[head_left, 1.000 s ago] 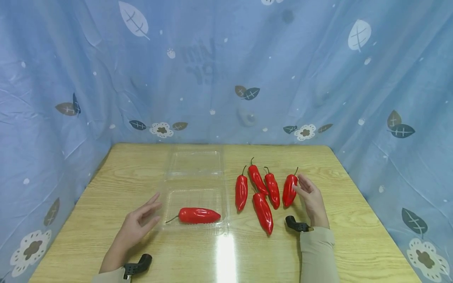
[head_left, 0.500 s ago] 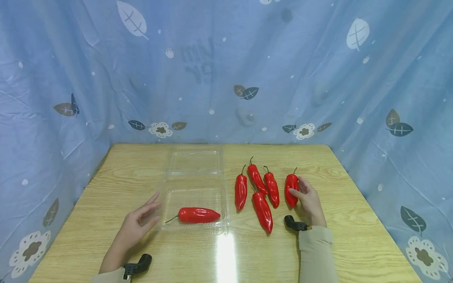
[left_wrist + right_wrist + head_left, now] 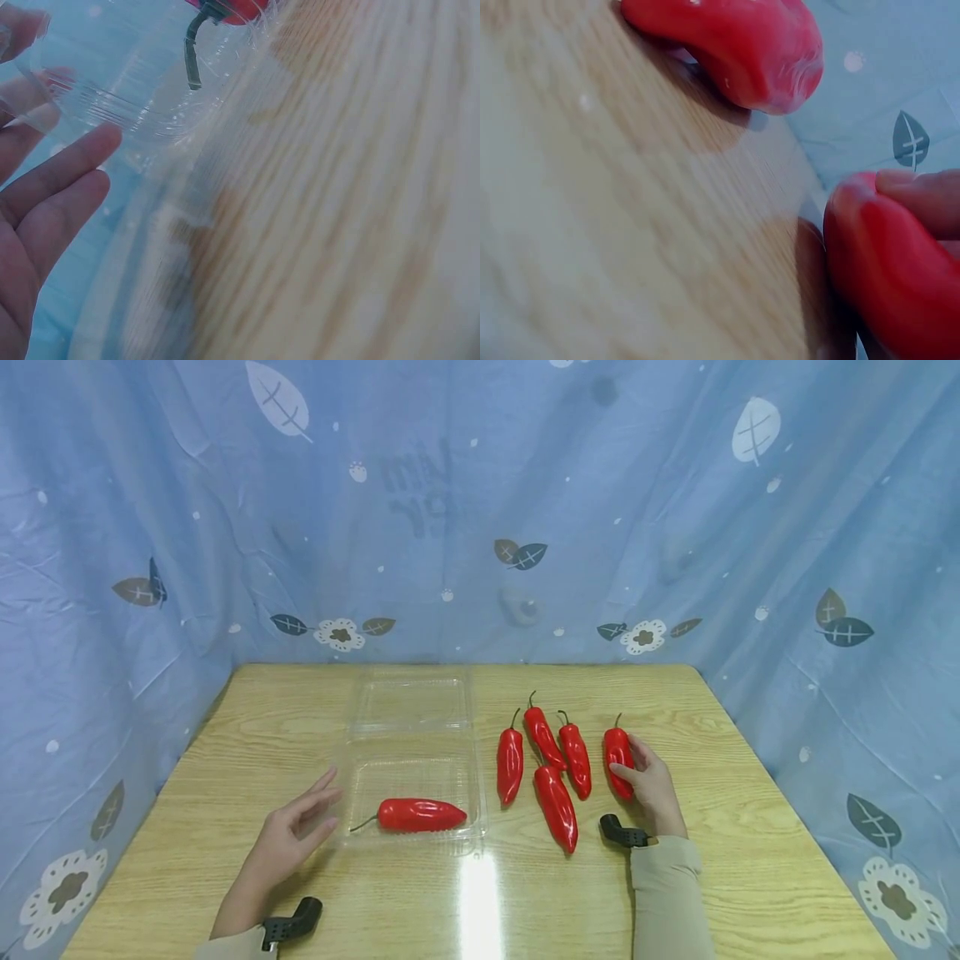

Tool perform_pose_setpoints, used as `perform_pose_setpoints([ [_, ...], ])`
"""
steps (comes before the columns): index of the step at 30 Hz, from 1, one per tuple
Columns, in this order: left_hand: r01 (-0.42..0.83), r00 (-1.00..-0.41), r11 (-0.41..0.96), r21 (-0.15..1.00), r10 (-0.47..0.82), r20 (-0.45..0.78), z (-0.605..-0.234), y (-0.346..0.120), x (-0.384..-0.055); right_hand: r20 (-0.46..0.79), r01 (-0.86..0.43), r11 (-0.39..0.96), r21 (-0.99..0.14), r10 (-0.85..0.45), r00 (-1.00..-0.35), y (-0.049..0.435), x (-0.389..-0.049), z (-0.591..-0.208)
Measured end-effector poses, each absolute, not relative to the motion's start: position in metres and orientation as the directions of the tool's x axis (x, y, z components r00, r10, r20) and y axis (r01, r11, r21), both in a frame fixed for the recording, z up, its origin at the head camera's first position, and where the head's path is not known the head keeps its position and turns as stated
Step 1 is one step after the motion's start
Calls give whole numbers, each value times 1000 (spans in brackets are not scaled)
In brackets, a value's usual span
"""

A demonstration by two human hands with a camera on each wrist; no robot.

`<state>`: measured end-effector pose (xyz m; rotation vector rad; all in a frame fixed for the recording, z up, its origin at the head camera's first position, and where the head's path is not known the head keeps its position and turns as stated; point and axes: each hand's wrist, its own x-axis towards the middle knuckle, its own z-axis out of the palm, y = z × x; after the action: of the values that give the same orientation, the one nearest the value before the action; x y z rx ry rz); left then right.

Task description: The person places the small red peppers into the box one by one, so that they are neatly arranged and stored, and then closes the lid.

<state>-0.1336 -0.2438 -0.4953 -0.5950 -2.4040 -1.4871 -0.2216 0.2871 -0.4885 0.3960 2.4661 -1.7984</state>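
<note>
My right hand [image 3: 654,785] pinches the rightmost red chili pepper [image 3: 617,752], with the thumb on its near side and the fingers along its right. In the right wrist view, a fingertip presses on that pepper [image 3: 889,270], close over the wood. My left hand [image 3: 288,839], fingers loosely extended, is at the left edge of the clear plastic clamshell box [image 3: 420,777]. Through the plastic in the left wrist view, some of its fingertips [image 3: 101,142] show right at the box wall. Inside the box's near half lies one red pepper [image 3: 420,815] on its side, stem to the left.
Several more red peppers [image 3: 557,806] lie in a loose group between the box and my right hand. The box's raised-edge lid [image 3: 416,703] is folded back flat on the wooden table [image 3: 555,902]. A blue patterned curtain [image 3: 480,510] encloses the back and sides.
My right hand has closed in on the rightmost pepper, thumb now across it, and the pepper has tilted, its tip shifting right. The left hand has stayed put.
</note>
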Motion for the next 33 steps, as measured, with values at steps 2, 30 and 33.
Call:
perform_pose_setpoints([
  [2,469,-883,398,788,209,420,-495,-244,-134,-207,250,277,-928,175,-963,287,-222,-489],
  [30,449,-893,415,791,209,397,-496,-244,-134,-233,277,224,-935,203,-951,290,-220,-488],
  [33,448,-894,420,789,206,398,-497,-244,-134,-238,282,216,-935,208,-949,291,-220,-484],
])
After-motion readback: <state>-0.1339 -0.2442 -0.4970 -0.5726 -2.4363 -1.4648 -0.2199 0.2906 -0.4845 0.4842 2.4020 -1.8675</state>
